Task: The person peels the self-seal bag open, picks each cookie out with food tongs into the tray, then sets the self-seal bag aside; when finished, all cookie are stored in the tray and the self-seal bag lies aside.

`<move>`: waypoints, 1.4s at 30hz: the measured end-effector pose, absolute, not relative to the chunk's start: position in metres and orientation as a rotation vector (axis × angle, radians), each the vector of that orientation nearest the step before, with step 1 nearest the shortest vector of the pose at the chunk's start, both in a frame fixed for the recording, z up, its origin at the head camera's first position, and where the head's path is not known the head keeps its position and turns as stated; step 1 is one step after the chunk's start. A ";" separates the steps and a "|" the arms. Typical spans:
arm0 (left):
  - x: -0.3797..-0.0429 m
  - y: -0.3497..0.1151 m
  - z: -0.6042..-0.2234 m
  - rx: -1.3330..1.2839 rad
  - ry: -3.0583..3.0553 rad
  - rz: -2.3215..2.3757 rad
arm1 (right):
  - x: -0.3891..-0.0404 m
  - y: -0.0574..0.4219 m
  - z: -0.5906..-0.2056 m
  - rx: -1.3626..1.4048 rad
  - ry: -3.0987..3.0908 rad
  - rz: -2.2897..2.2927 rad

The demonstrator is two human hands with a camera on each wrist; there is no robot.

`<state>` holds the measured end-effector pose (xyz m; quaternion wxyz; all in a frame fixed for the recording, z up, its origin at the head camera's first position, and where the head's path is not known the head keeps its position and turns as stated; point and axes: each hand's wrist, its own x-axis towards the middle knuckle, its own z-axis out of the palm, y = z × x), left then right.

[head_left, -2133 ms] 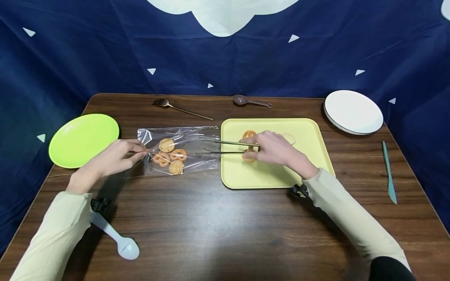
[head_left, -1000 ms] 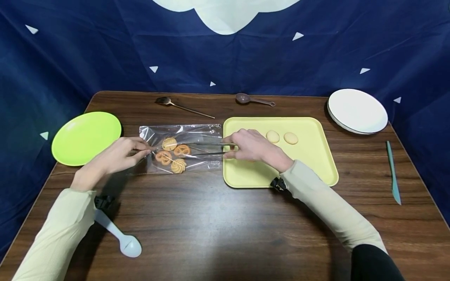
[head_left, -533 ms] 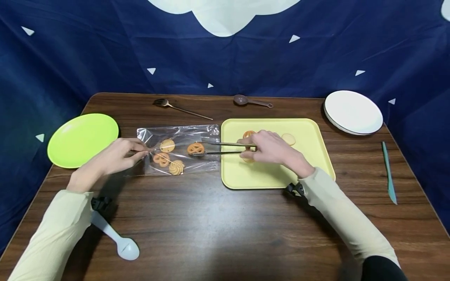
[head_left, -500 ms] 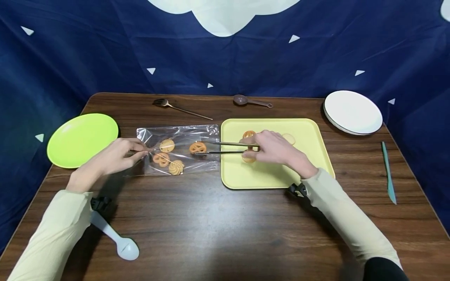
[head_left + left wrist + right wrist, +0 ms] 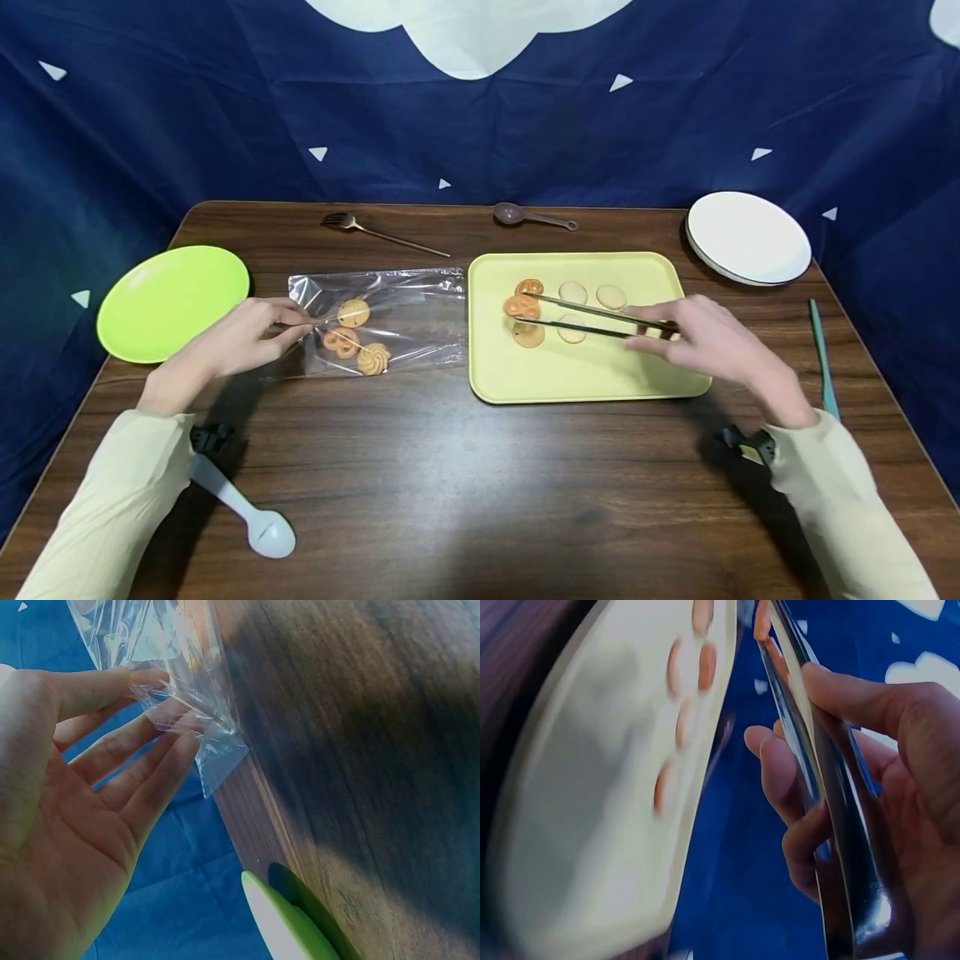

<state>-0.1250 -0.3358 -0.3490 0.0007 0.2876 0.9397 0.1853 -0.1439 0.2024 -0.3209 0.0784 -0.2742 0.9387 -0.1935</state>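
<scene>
My left hand [image 5: 251, 337] pinches the left end of a clear plastic bag [image 5: 420, 325], also seen in the left wrist view. Inside the bag lie a round cookie [image 5: 354, 313], a pretzel cookie [image 5: 342, 342] and a swirled cookie [image 5: 373, 359]. In my right hand [image 5: 705, 337] are metal tongs [image 5: 600, 312], pointing left over the yellow tray [image 5: 525, 379]. Another pretzel cookie [image 5: 522, 307] is between the tong tips, above the tray. Below and around it on the tray are a pretzel cookie [image 5: 530, 287], a speckled round cookie [image 5: 528, 336] and pale round cookies [image 5: 573, 293].
A green plate [image 5: 176, 304] stands at the left, white dishes [image 5: 750, 237] at the back right. A fork [image 5: 386, 235] and a brown measuring spoon [image 5: 532, 217] lie at the far edge. A pale spoon [image 5: 255, 521] is near the left sleeve, a teal knife [image 5: 821, 350] at right.
The tongs have drawn a pretzel cookie out of the bag, rightward to above the tray. My right hand has moved right with them; the left hand has stayed at the bag's end.
</scene>
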 end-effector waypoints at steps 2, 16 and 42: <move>-0.125 -0.336 -0.350 0.908 2.954 0.586 | -0.137 0.219 -0.321 -0.766 2.834 -0.580; -0.124 -0.337 -0.350 0.903 2.957 0.589 | -0.112 0.289 -0.336 -0.605 2.929 -0.487; -0.122 -0.335 -0.349 0.873 2.957 0.575 | -0.153 0.162 -0.333 -1.037 2.792 -0.569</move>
